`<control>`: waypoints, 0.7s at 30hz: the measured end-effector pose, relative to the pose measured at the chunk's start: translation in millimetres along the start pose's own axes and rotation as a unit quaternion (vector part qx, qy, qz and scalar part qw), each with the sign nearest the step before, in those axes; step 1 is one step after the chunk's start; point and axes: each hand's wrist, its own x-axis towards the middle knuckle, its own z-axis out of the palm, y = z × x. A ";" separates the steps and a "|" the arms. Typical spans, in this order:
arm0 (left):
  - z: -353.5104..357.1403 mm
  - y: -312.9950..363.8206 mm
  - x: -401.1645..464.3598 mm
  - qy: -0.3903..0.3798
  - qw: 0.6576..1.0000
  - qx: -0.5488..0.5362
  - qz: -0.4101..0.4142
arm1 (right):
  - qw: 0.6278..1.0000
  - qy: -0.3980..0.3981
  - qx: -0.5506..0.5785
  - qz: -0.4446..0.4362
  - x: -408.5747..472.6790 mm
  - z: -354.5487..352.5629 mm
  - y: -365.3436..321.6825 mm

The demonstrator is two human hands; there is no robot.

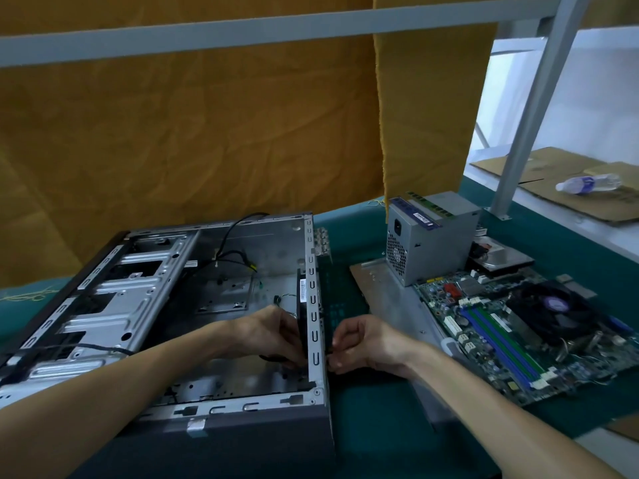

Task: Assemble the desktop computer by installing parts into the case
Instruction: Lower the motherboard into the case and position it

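Note:
An open grey computer case lies on its side on the green mat, its inside bare except for loose black cables. A black case fan stands upright against the inside of the case's rear wall. My left hand is inside the case and grips the fan's lower part. My right hand is outside the rear wall, fingers curled, pinching something small and dark at the wall; what it is I cannot tell.
To the right lie a motherboard with cooler fan and memory slots, a grey power supply with memory sticks on top, a hard drive and a metal side panel. A water bottle rests on cardboard at the far right.

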 end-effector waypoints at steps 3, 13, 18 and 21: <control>0.5 0.4 -0.7 0.003 1.000 -0.010 0.004 | 1.000 -0.001 0.003 -0.001 1.9 -2.8 2.5; -0.3 -2.0 -0.9 -0.002 1.000 -0.009 0.016 | 0.999 0.006 -0.018 -0.033 -0.8 -0.8 2.6; -2.0 -4.6 2.9 0.005 1.000 -0.002 0.016 | 0.999 0.013 -0.017 -0.037 -2.1 3.2 0.7; -2.6 -6.0 4.3 0.001 1.000 -0.001 0.017 | 0.998 0.016 -0.036 -0.050 -3.1 3.0 2.0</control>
